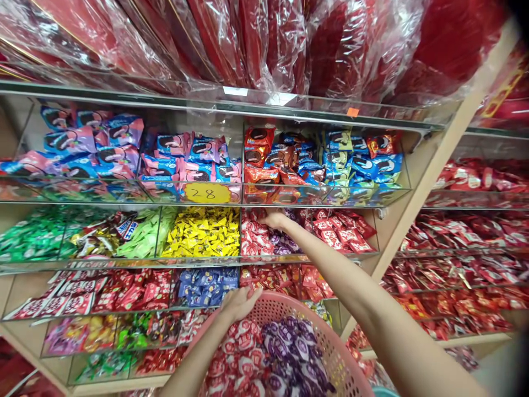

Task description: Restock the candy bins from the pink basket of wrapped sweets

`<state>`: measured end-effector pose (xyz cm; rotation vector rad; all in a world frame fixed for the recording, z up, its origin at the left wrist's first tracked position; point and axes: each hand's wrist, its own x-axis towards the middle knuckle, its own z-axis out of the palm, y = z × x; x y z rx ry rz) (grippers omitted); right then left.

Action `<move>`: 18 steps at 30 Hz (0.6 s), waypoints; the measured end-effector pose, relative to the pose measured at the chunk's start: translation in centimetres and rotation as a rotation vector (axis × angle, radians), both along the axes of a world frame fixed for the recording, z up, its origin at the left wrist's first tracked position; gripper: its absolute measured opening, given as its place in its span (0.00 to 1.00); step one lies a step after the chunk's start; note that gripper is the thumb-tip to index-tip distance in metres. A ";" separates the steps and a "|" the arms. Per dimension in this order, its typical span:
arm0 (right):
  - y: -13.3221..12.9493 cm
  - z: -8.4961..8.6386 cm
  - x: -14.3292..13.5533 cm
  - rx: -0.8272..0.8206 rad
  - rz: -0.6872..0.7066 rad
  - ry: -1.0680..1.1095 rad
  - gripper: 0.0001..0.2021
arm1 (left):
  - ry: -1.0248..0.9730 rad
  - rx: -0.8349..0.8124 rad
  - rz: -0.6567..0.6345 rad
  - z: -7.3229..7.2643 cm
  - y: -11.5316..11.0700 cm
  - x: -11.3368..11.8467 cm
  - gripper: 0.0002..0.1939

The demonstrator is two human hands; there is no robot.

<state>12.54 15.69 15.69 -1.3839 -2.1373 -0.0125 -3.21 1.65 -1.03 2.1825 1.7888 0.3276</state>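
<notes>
My left hand [239, 303] grips the far rim of a pink perforated plastic basket [330, 336]. Inside the basket, red-and-white wrapped candies [233, 355] fill the left side and purple wrapped candies [293, 353] the right. My right arm reaches up into a glass shelf compartment, where my right hand [275, 220] is over red-and-white candies [254, 234] beside purple candies [285, 242]. Its fingers point left and are partly hidden, so I cannot tell whether they hold a candy.
Yellow wrapped candies [202, 231] fill the compartment to the left. Above them, a yellow price tag [207, 193] reads 28, below packs of cookies [206, 154]. A glass shelf edge [124, 264] runs across the front. A wooden upright [413, 204] stands at right.
</notes>
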 end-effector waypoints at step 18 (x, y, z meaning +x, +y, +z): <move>-15.2 -5.3 1.9 0.066 0.212 0.925 0.15 | 0.060 -0.035 0.001 0.6 -0.1 0.6 0.38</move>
